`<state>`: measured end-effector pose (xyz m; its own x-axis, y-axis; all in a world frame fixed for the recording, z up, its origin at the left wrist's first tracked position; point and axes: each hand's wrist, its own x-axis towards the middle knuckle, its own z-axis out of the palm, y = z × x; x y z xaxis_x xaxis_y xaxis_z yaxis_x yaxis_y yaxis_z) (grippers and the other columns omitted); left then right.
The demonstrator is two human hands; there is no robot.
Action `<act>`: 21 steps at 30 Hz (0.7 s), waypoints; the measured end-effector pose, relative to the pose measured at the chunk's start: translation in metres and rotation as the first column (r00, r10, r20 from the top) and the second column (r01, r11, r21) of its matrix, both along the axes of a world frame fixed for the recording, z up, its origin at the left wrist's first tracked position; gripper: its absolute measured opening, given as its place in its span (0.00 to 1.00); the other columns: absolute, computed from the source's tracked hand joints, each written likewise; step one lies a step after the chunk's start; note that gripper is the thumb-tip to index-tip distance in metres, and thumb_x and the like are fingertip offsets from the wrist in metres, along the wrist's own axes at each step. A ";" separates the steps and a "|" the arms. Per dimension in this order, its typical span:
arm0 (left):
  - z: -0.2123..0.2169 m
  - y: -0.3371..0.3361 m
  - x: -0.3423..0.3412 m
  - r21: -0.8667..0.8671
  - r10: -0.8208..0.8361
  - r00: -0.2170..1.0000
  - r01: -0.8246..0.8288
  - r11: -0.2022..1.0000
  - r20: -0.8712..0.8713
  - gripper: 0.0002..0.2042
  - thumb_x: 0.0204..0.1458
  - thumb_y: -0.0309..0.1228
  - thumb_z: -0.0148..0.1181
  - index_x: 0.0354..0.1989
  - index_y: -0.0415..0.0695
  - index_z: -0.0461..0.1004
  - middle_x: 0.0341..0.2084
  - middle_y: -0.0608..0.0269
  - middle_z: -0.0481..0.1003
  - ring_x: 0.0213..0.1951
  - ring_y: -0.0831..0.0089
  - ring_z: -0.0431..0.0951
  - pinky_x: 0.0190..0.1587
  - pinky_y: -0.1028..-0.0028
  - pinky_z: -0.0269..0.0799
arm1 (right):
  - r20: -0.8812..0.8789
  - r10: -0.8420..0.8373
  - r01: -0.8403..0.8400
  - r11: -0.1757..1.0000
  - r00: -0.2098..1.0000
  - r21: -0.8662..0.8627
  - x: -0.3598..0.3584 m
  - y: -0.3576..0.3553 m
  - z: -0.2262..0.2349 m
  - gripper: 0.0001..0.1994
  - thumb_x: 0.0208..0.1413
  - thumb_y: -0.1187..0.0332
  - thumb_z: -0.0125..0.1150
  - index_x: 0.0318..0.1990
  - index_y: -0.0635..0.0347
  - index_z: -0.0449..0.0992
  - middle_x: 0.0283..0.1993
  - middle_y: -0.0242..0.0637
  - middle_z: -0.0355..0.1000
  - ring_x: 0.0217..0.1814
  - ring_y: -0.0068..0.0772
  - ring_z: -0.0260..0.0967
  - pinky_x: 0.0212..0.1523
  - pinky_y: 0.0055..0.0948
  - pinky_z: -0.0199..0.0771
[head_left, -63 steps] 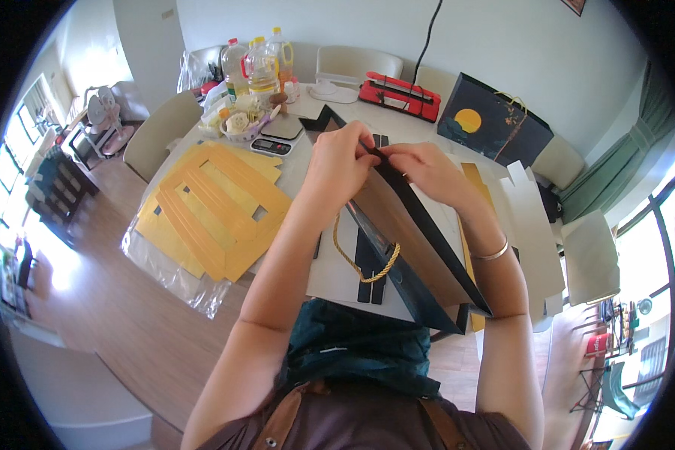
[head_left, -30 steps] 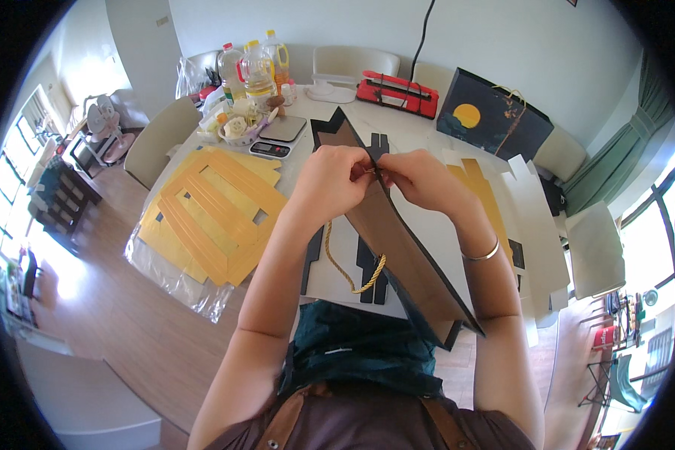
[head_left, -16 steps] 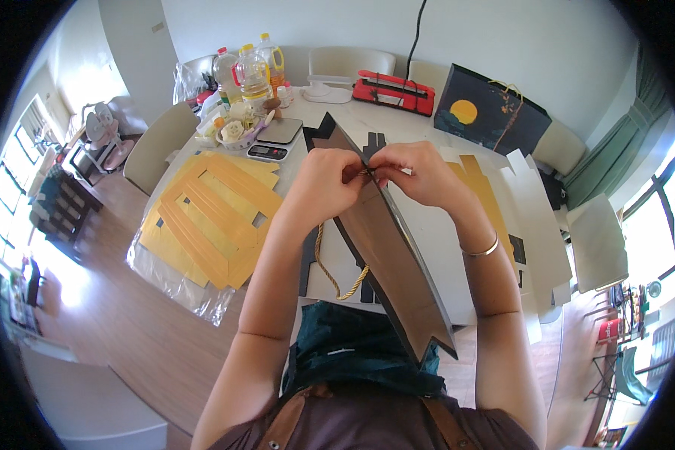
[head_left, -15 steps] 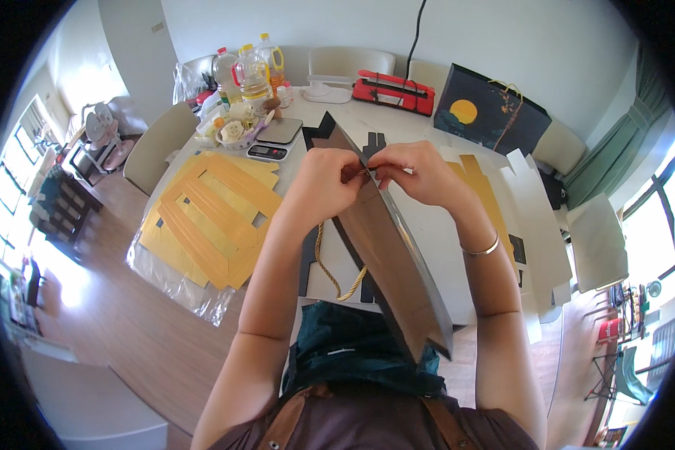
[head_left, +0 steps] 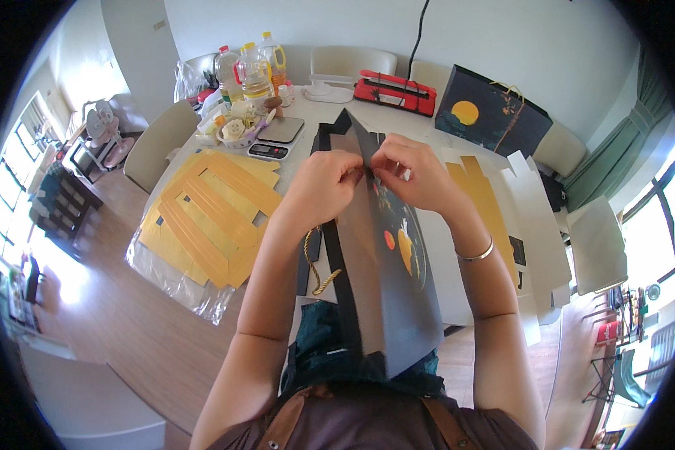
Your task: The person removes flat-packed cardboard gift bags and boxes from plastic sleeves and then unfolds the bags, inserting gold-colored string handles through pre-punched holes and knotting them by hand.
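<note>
A dark gift bag [head_left: 409,319] stands tilted upright in front of me, its brown inside showing on the left and a printed face with orange and yellow shapes on the right. My left hand [head_left: 324,181] is closed, pinching at the bag's top rim from the inner side. Opposite it, my right hand [head_left: 414,174] pinches the same rim from the printed side, fingertips nearly meeting. Whatever small piece lies between the fingertips is hidden. A twisted gold cord handle [head_left: 319,285] hangs in a loop from the bag's other panel, beside my left forearm.
Flat gold card sheets [head_left: 217,210] lie on plastic at the left. A kitchen scale [head_left: 281,131], oil bottles [head_left: 253,75] and a red case [head_left: 395,94] stand farther back. Another dark bag [head_left: 495,112] is upright at the back right. White and gold card [head_left: 521,202] lies right.
The bag has turned so its printed right face shows, and its lower end has shifted left. The cord handle has swung left. Both hands still pinch the rim.
</note>
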<state>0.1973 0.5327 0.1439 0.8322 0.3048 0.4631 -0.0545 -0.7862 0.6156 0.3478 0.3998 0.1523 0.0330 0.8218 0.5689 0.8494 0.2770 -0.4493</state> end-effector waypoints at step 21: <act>0.006 0.036 -0.016 -0.441 -0.077 0.996 0.085 0.893 0.036 0.08 0.56 0.26 0.56 0.39 0.40 0.81 0.20 0.69 0.74 0.24 0.86 0.71 0.24 0.84 0.66 | 0.117 -0.098 0.129 0.946 0.988 -0.297 -0.038 -0.041 0.021 0.16 0.51 0.60 0.63 0.20 0.61 0.70 0.15 0.41 0.65 0.17 0.43 0.64 0.20 0.34 0.62</act>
